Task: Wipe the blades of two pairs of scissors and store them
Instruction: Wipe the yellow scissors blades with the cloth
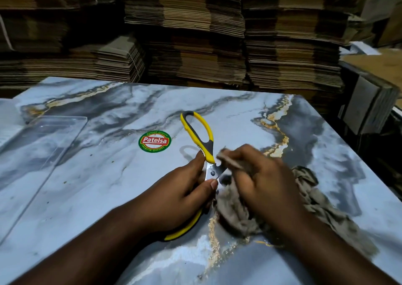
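Stacked flattened cardboard (195, 34) walls the far edge of the marble-patterned table (87, 176). Near its middle, the left hand (182, 195) clamps the yellow-handled scissors (201, 136) around the pivot, likely steadying the steel while the right hand (261, 180), closed on a grey cloth (235, 210), rubs it.

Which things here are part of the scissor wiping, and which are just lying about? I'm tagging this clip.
In use:
- yellow-handled scissors, held open in the left hand
- grey cloth, pressed to the blades by the right hand

Lying about:
- clear plastic tray at the table's left; possibly storage, unclear
- round Patelsa sticker
- stacked cardboard behind the marble-patterned table
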Tool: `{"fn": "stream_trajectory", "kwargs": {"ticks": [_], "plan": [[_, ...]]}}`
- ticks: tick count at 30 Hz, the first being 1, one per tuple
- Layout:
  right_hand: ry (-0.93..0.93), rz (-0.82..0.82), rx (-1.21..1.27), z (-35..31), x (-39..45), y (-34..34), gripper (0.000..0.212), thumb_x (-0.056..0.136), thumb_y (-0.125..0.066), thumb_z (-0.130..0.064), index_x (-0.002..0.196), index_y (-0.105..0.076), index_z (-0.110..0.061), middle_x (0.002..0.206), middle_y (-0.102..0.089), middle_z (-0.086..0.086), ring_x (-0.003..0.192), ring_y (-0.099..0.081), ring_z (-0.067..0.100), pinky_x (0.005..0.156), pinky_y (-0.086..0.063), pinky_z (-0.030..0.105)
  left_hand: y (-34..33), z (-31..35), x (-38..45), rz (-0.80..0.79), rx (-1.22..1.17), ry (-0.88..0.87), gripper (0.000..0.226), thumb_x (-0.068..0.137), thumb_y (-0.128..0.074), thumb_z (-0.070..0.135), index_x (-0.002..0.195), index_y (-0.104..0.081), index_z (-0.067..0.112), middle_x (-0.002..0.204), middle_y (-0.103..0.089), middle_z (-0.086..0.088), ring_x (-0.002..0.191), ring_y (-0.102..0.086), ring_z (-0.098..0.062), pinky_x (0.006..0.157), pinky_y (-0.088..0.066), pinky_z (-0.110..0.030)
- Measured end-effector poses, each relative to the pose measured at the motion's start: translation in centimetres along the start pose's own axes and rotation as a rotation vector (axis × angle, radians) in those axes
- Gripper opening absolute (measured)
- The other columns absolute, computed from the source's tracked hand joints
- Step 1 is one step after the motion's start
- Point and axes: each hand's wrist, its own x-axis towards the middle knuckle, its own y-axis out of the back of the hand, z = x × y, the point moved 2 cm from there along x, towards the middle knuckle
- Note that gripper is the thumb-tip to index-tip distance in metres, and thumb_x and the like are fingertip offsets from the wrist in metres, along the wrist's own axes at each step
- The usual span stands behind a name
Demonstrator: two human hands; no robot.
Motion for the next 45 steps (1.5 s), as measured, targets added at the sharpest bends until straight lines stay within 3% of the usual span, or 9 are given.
{"fn": "stream_trajectory", "kwargs": {"ticks": [5,9,14,19,23,28,32,39,45], "plan": [[-0.226,0.211,0.231,3.4,1.0,2.0,0.011,0.101,-0.066,-0.042,0.1,-0.066,-0.032,0.072,-0.068,-0.004,0.063,-0.065,0.014,0.062,-0.055,0.039,-0.2,0.2,0.5,0.014,0.038,0.031,0.047,0.104,-0.047,0.048,0.149,-0.035,0.04,0.079,-0.072,0.001,0.076,-0.068,-0.02,0.078,-0.056,-0.053],[-0.121,0.25,0.336,1.2,0.2,2.4,0.004,0.102,-0.068,-0.034,0.106,-0.068,-0.033,0.098,-0.071,-0.017,0.094,-0.068,0.001,0.079,-0.05,0.017,-0.2,0.1,0.4,0.007,0.057,0.043,0.051,0.103,-0.047,0.05,0.151,-0.033,0.04,0.079,-0.072,0.002,0.076,-0.068,-0.019,0.078,-0.056,-0.054],[0.156,0.01,0.063,-1.0,-0.4,0.2,0.03,0.091,-0.069,-0.016,0.115,-0.077,-0.031,0.101,-0.064,-0.01,0.092,-0.067,0.011,0.076,-0.054,0.033,-0.2,0.1,0.4,0.04,0.062,0.014,0.053,0.102,-0.048,0.049,0.152,-0.035,0.04,0.072,-0.06,0.008,0.065,-0.053,-0.009,0.068,-0.05,-0.05],[-0.015,0.112,0.061,1.3,0.8,0.4,0.016,0.098,-0.073,-0.016,0.107,-0.077,-0.029,0.099,-0.067,-0.012,0.092,-0.068,0.015,0.075,-0.055,0.043,-0.2,-0.2,0.4,0.057,0.057,0.025,0.044,0.108,-0.053,0.037,0.149,-0.039,0.031,0.068,-0.057,0.015,0.063,-0.052,-0.004,0.063,-0.047,-0.04],[0.126,0.003,0.045,-0.9,-0.2,-0.5,0.029,0.088,-0.064,-0.013,0.111,-0.077,-0.026,0.099,-0.066,-0.009,0.092,-0.068,0.019,0.076,-0.055,0.041,-0.2,0.1,0.3,0.048,0.07,0.023,0.043,0.108,-0.051,0.037,0.149,-0.039,0.032,0.067,-0.058,0.02,0.063,-0.053,-0.003,0.061,-0.04,-0.027],[-0.052,0.149,0.038,2.4,1.1,0.8,0.019,0.095,-0.069,-0.008,0.106,-0.076,-0.023,0.098,-0.067,-0.007,0.094,-0.066,0.021,0.078,-0.054,0.044,-0.3,0.2,0.6,0.02,0.128,0.052,0.052,0.101,-0.046,0.054,0.147,-0.039,0.03,0.073,-0.062,0.01,0.068,-0.056,-0.009,0.071,-0.052,-0.053],[0.139,0.054,0.003,-0.5,0.1,-0.6,0.032,0.088,-0.064,-0.009,0.112,-0.078,-0.026,0.098,-0.066,-0.007,0.094,-0.063,0.018,0.079,-0.049,0.036,-0.1,0.3,0.5,0.036,0.092,0.025,0.054,0.104,-0.047,0.047,0.154,-0.032,0.038,0.071,-0.061,0.01,0.064,-0.054,-0.008,0.064,-0.049,-0.041],[-0.209,0.345,0.258,3.7,1.0,2.4,0.009,0.101,-0.07,-0.04,0.105,-0.072,-0.031,0.098,-0.073,-0.008,0.093,-0.071,0.013,0.081,-0.055,0.029,-0.4,0.6,0.8,0.008,0.141,0.046,0.06,0.101,-0.043,0.054,0.156,-0.025,0.035,0.082,-0.071,-0.001,0.077,-0.068,-0.023,0.074,-0.055,-0.055],[0.187,0.016,0.094,-0.1,-0.3,-0.3,0.025,0.09,-0.072,-0.007,0.11,-0.077,-0.021,0.1,-0.07,-0.009,0.092,-0.069,0.013,0.079,-0.054,0.033,-0.2,0.7,0.6,0.039,0.072,0.039,0.058,0.101,-0.047,0.048,0.155,-0.032,0.033,0.077,-0.068,0.002,0.073,-0.066,-0.019,0.071,-0.054,-0.053]]}}
